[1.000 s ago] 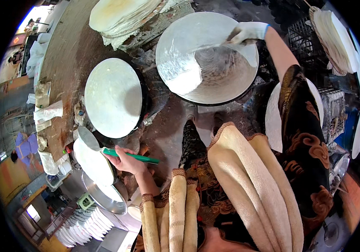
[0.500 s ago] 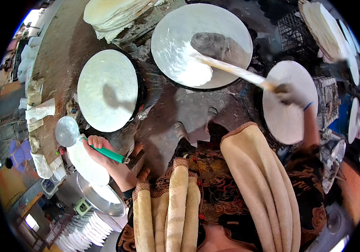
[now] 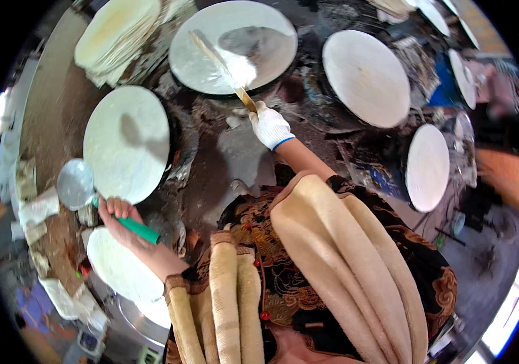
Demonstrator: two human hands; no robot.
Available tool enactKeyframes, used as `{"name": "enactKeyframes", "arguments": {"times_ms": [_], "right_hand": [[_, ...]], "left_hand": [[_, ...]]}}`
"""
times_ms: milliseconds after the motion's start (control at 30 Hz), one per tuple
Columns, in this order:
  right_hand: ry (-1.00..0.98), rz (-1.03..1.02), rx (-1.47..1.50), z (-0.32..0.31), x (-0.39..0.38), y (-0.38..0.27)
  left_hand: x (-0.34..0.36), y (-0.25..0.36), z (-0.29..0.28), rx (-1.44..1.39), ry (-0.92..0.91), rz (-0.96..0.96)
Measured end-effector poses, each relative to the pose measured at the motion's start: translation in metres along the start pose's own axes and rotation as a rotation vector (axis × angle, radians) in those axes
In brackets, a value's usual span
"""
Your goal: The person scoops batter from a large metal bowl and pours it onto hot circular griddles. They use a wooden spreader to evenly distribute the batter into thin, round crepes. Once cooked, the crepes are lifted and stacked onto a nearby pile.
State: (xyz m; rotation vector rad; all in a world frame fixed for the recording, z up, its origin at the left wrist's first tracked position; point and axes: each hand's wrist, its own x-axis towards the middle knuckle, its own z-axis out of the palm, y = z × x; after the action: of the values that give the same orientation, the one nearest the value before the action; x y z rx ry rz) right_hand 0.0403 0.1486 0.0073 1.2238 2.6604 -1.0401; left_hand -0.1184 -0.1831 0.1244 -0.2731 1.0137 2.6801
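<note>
My left hand (image 3: 117,217) is closed round the green handle of a ladle (image 3: 76,185), whose round bowl hangs beside the left griddle. A pale sheet (image 3: 123,173) covers that round griddle, and the ladle's shadow seems to fall on it. In a white glove, my right hand (image 3: 271,127) grips the near end of a flat wooden spreader (image 3: 216,59). The spreader's blade reaches over the far round griddle (image 3: 196,21), across a bright white patch of batter (image 3: 242,70). A dark shadow lies to the right of that patch.
Another white-covered griddle (image 3: 365,79) stands to the right, with a smaller white disc (image 3: 427,168) nearer me. A stack of thin round flatbreads (image 3: 117,33) rests at the far left. White sheets cover a round surface (image 3: 120,264) below my left hand, beside a metal basin (image 3: 135,321).
My right hand has swung left from over the right griddle to the middle, and the spreader now points away from me. The whole view has shifted. My left hand keeps the ladle.
</note>
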Motion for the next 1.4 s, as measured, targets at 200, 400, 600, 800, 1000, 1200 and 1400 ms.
{"name": "enactKeyframes", "arguments": {"times_ms": [200, 400, 600, 800, 1000, 1200, 1400], "right_hand": [[0.133, 0.061, -0.137, -0.055, 0.004, 0.031], [0.043, -0.053, -0.027, -0.057, 0.027, -0.026], [0.016, 0.054, -0.060, -0.033, 0.005, 0.021], [0.159, -0.054, -0.224, -0.104, 0.037, 0.053], [0.037, -0.210, 0.001, -0.054, 0.027, 0.014], [0.133, 0.015, -0.109, -0.093, 0.035, 0.089], [0.159, -0.065, -0.155, -0.134, 0.082, 0.070]], "left_hand": [[-0.017, 0.021, -0.013, -0.040, -0.093, -0.034], [-0.029, 0.017, 0.017, 0.008, -0.122, -0.015], [-0.035, 0.011, 0.049, 0.029, -0.069, -0.021], [-0.021, -0.004, 0.044, -0.003, -0.107, -0.036], [0.002, -0.026, 0.054, 0.055, -0.121, -0.084], [-0.003, -0.023, 0.059, 0.108, -0.238, -0.079], [0.000, -0.053, 0.078, 0.128, -0.260, -0.157]]}}
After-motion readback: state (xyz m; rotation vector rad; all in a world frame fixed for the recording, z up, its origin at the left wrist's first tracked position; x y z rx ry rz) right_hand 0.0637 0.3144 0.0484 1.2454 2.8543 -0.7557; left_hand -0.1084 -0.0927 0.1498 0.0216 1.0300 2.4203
